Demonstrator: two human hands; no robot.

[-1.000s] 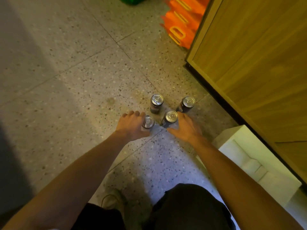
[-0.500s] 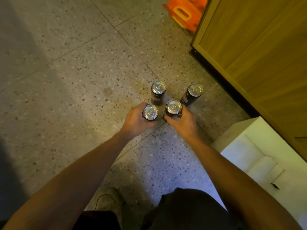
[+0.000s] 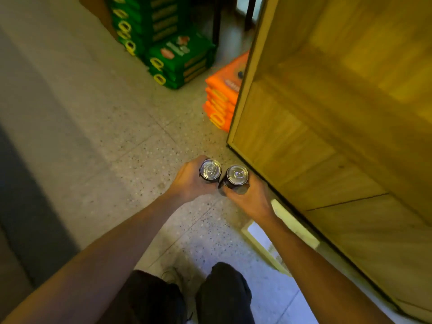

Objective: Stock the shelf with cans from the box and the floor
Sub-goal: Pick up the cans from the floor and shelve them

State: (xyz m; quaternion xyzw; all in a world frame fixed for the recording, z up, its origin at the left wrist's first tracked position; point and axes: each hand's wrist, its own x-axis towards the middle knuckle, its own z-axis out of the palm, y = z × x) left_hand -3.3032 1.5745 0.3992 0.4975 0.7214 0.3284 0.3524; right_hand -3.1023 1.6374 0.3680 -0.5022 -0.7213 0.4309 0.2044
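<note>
Speckled floor (image 3: pixel 112 141) across frame; wooden shelf (image 3: pixel 327 141) at right. Stacked green packs (image 3: pixel 180 59) and orange packs (image 3: pixel 221 99) far back, beside shelf end. White box (image 3: pixel 293 222) on floor against shelf, partly hidden by right forearm. Left hand (image 3: pixel 187 182) curled round left can (image 3: pixel 210 169), right hand (image 3: pixel 249 201) curled round right can (image 3: pixel 237 175); both upright, side by side, tops nearly touching, near shelf corner.

At frame centre the left can (image 3: pixel 210 170) and right can (image 3: pixel 237 175) are black with silver tops, the floor (image 3: pixel 93 136) speckled beige, the green packs (image 3: pixel 180 59) at top yellow-marked, the orange packs (image 3: pixel 222 97) likewise, the shelf (image 3: pixel 327 136) at right wood-grained tan, the trousers (image 3: pixel 222 295) below black.
</note>
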